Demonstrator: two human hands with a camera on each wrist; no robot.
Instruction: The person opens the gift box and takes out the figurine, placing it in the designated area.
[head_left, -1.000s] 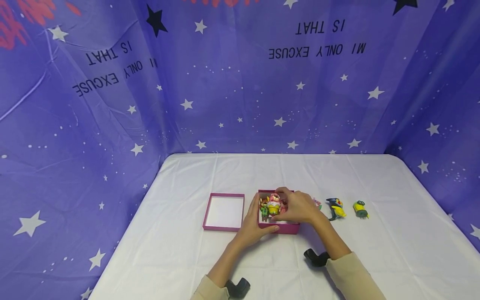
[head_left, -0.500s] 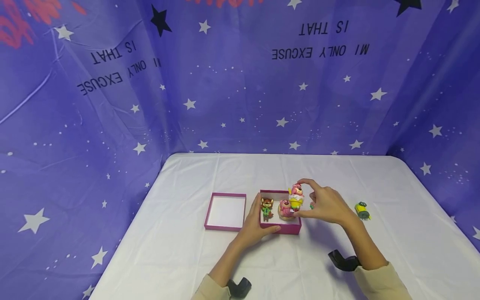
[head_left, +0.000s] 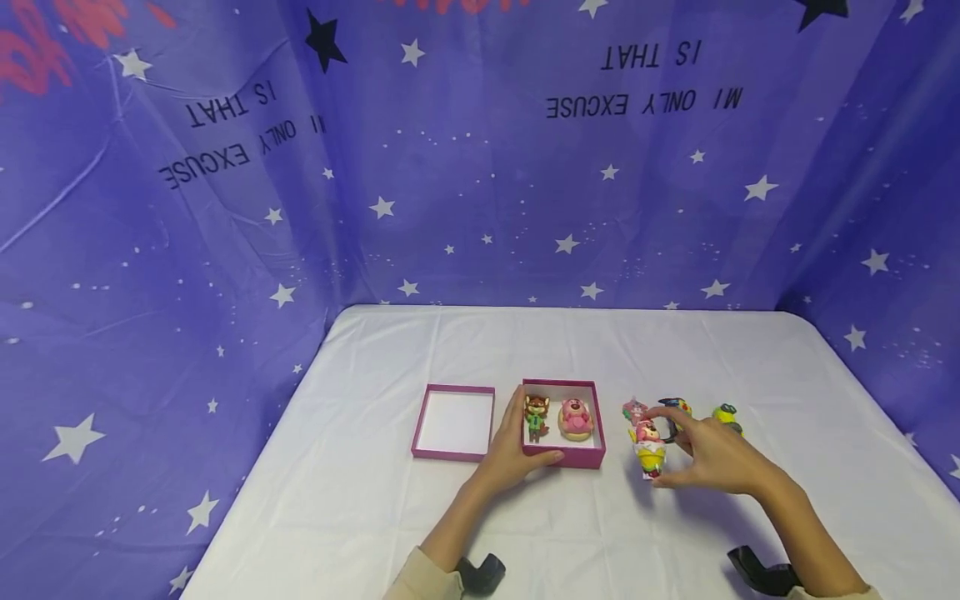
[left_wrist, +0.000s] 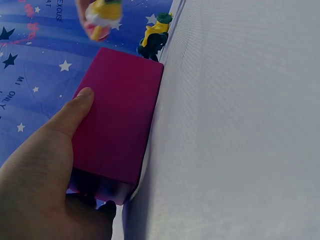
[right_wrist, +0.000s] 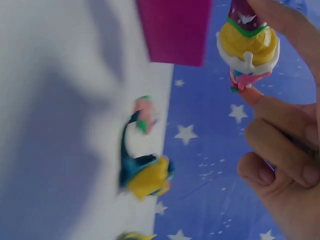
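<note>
My right hand (head_left: 718,454) pinches a pink bear figurine (head_left: 649,457) in a yellow-and-white outfit, thumb at its base and a fingertip at its head. It hangs above the table, right of an open magenta box (head_left: 576,457). My left hand (head_left: 504,457) grips the box's front left corner, with the thumb along the front wall (left_wrist: 117,115). Inside the box lie a brown fox figurine (head_left: 536,419) in a green jacket and a pink bear figurine (head_left: 576,418) on a round tan base.
Left of the box lies its magenta-rimmed lid (head_left: 453,422), white inside facing up. To the right are a pink-and-green figurine (head_left: 633,409), a dark blue and yellow figurine (right_wrist: 147,177), partly hidden in the head view, and a green-and-yellow figurine (head_left: 727,415). A starry purple curtain (head_left: 525,167) surrounds the white table.
My right hand has lifted the yellow-clad bear figurine out of the box and carried it right, past the box's edge. My left hand has stayed on the box.
</note>
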